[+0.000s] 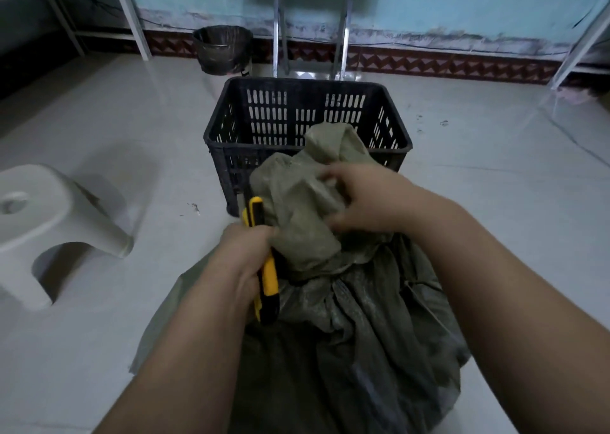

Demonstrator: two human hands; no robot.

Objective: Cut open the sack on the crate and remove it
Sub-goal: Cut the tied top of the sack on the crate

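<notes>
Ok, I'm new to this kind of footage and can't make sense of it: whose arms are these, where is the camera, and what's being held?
There is no machine here. A person wears one camera on the head, so you look down along their own two arms. The left hand grips a yellow knife. The right hand grips the bunched top of a green sack. Behind the sack, a black crate stands on the floor. A white stool is at the left, and a bin is by the wall.
</notes>
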